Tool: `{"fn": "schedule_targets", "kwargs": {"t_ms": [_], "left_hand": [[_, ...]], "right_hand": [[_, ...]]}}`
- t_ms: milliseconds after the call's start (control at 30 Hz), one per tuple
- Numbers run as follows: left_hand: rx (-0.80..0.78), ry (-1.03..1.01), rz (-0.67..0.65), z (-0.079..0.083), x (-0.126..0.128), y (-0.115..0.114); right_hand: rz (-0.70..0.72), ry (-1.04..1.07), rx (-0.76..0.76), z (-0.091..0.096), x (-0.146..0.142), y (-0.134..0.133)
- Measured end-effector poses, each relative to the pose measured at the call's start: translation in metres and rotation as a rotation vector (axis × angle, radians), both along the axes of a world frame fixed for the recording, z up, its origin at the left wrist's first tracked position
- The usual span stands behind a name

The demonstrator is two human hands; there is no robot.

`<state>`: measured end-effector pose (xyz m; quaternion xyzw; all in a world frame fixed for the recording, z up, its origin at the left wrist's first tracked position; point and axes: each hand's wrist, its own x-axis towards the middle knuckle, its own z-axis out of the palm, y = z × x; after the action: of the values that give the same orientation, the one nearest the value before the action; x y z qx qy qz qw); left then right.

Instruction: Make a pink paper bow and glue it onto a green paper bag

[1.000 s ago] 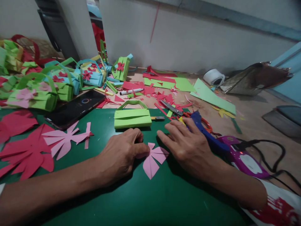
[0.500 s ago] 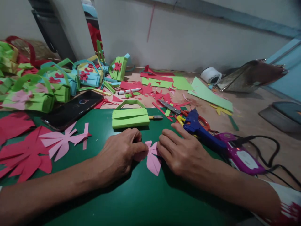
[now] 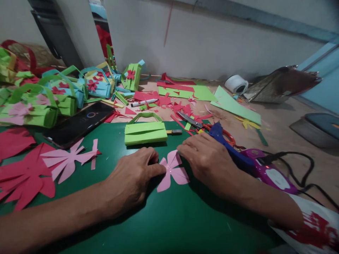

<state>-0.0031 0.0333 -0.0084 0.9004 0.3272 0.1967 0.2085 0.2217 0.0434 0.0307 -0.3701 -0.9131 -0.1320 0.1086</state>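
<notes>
A pink paper flower (image 3: 177, 173) with rounded petals lies over the green mat in front of me. My left hand (image 3: 137, 176) is closed at its left side, the thumb resting near the flower's centre. Curled fingers of my right hand (image 3: 203, 157) meet the tip of the upper right petal; their undersides are hidden. Just beyond the hands sits a small light-green paper bag (image 3: 145, 133) with a looped handle. Behind my right hand lies a blue glue gun (image 3: 227, 146).
On the left are pink cut paper (image 3: 67, 160), red petal shapes (image 3: 29, 173), a phone (image 3: 79, 123) and several finished paper bags (image 3: 29, 111). Scissors (image 3: 190, 120), a marker (image 3: 144, 102) and red scraps lie behind. A purple device (image 3: 270, 173) with cables is on the right.
The pink flower has turned and spread, showing more petals. My right hand has shifted from its right side to the upper petal's tip; my left stays at the left side.
</notes>
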Motion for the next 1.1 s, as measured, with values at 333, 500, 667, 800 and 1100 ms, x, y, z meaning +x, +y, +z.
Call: {"fn": "schedule_targets", "kwargs": {"t_ms": [333, 500, 667, 800, 1100], "left_hand": [[0.035, -0.036, 0.024, -0.008, -0.001, 0.0], [0.03, -0.032, 0.021, -0.007, -0.001, -0.001], [0.019, -0.011, 0.012, -0.005, 0.0, -0.001], [0.019, -0.003, 0.015, -0.005, 0.001, -0.001], [-0.013, 0.032, 0.016, 0.001, 0.001, -0.001]], "right_hand": [[-0.312, -0.075, -0.532, 0.031, -0.008, 0.021], [-0.236, -0.168, -0.635, 0.027, -0.016, 0.032], [-0.232, 0.036, -0.718, 0.021, -0.011, 0.031], [-0.315, 0.34, -0.806, 0.021, -0.013, 0.023], [-0.2, 0.463, -0.484, -0.001, -0.017, 0.003]]}}
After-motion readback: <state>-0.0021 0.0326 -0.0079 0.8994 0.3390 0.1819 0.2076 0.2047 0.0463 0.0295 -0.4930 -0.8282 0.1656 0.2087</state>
